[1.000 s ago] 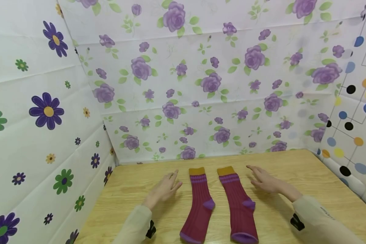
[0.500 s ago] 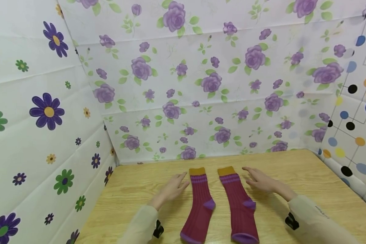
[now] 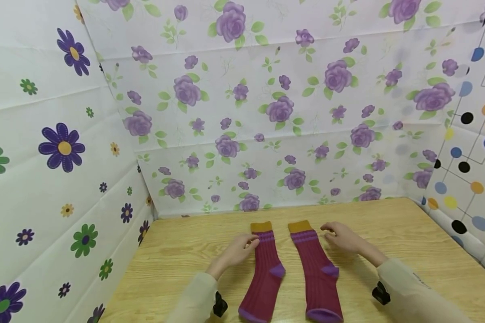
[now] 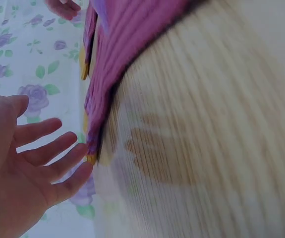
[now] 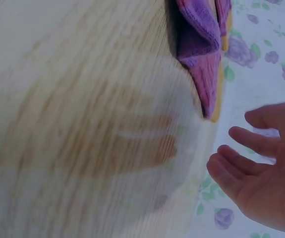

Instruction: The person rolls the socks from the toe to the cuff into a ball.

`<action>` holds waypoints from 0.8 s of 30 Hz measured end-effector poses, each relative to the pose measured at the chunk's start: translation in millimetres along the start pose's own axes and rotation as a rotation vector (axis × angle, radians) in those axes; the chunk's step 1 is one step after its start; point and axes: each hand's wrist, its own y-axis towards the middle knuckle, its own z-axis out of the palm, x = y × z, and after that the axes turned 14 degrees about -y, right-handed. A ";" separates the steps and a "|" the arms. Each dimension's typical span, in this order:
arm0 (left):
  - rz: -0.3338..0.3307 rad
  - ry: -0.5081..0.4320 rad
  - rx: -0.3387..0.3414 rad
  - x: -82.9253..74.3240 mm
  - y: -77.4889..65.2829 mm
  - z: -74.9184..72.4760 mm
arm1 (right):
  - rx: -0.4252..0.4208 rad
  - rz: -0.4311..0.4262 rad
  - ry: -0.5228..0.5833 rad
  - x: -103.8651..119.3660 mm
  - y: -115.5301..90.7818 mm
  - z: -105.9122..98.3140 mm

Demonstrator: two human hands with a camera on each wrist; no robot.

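Two maroon ribbed socks lie flat side by side in the head view, with mustard cuffs away from me, purple stripes and purple heels and toes. Over the upper edge of the left sock (image 3: 262, 282) hover the fingertips of my left hand (image 3: 236, 251); it grips nothing. The left wrist view shows that hand (image 4: 38, 168) with fingers spread and loosely bent. My right hand (image 3: 343, 238) is just right of the cuff of the right sock (image 3: 319, 278), apart from it. In the right wrist view its fingers (image 5: 251, 144) are relaxed and hold nothing.
The socks lie on a light wooden table (image 3: 178, 251). A white cloth with purple roses (image 3: 280, 110) hangs behind it. Flowered cloth (image 3: 64, 148) stands on the left, dotted cloth (image 3: 477, 186) on the right.
My left hand has moved right, from the bare table to the left sock's cuff end. The right hand has come slightly left, and its fingers bend more. The socks have not moved.
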 end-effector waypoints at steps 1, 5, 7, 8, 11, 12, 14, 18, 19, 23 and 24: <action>0.007 -0.002 -0.007 -0.2 0.9 1.1 | -0.016 0.004 -0.008 0.7 1.4 0.1; 0.021 -0.039 -0.028 -2.8 4.1 5.1 | -0.029 0.036 0.012 3.9 5.1 -0.2; 0.013 -0.073 -0.023 -4.6 5.1 7.2 | -0.018 0.053 0.029 5.4 6.1 0.3; 0.007 -0.093 -0.016 -5.6 5.3 8.3 | -0.011 0.063 0.037 6.3 6.6 1.0; -0.005 -0.148 -0.001 -9.1 6.4 11.8 | 0.004 0.082 0.066 8.7 7.5 2.7; -0.005 -0.164 0.001 -10.3 7.2 13.1 | 0.009 0.087 0.079 9.4 7.7 3.1; -0.001 -0.198 0.002 -12.4 9.2 15.9 | 0.023 0.110 0.108 10.5 8.2 4.2; 0.002 -0.267 0.006 -15.5 14.0 22.3 | 0.063 0.188 0.167 13.1 8.4 5.2; -0.004 -0.276 0.007 -16.3 15.3 23.9 | 0.074 0.222 0.190 14.3 8.5 5.1; -0.041 -0.287 -0.002 -20.9 18.6 29.2 | 0.115 0.327 0.296 19.6 9.6 3.1; -0.054 -0.297 -0.005 -22.7 18.8 30.4 | 0.123 0.343 0.326 21.0 10.3 3.1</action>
